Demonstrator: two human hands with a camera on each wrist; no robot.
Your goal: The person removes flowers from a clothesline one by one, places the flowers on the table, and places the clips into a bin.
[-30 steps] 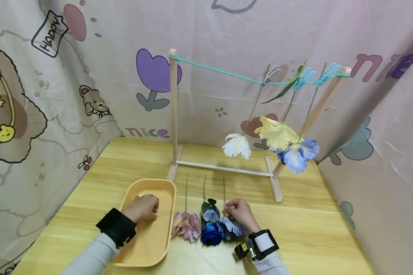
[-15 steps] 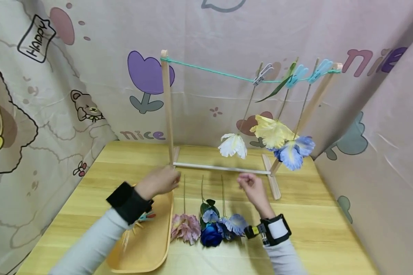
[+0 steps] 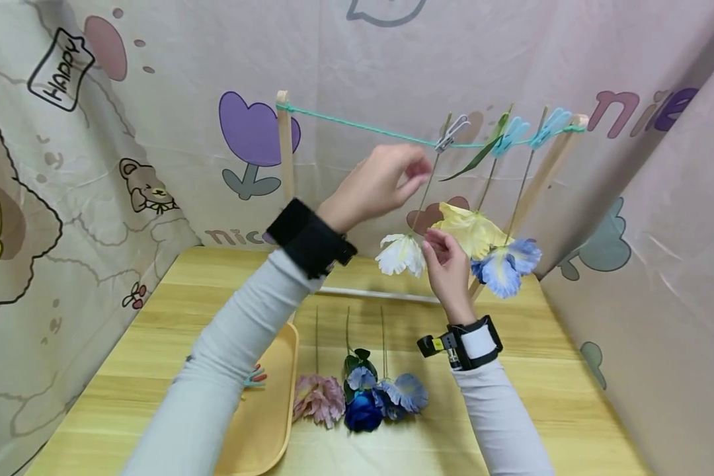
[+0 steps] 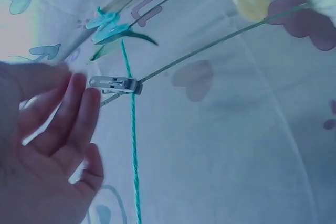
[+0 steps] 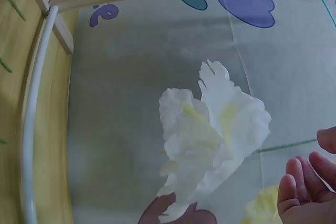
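Note:
A white flower [image 3: 401, 254] hangs head down from a green string [image 3: 357, 123], its stem held by a grey clothespin [image 4: 113, 84]. My left hand [image 3: 383, 178] is raised beside that clothespin, fingers loosely bent with nothing between them; in the left wrist view the fingertips lie just short of the clip. Lower down, my right hand [image 3: 449, 271] is beside the white flower's head, thumb and fingers apart around the line of the stem [image 5: 286, 146]. A yellow flower [image 3: 470, 228] and a blue-violet flower [image 3: 508, 268] hang farther right from light blue clothespins [image 3: 512, 135].
The string runs between the posts of a wooden rack [image 3: 285, 152]. On the table [image 3: 547, 390] lie a pink flower [image 3: 321, 400], a blue rose [image 3: 364, 411] and a light blue flower [image 3: 407, 393]. Left of them, a yellow tray [image 3: 274, 423] contains several clothespins [image 3: 256, 377].
My left hand has risen from the tray up to the grey clothespin on the string. My right hand has left the light blue flower on the table and moved up to the hanging white flower.

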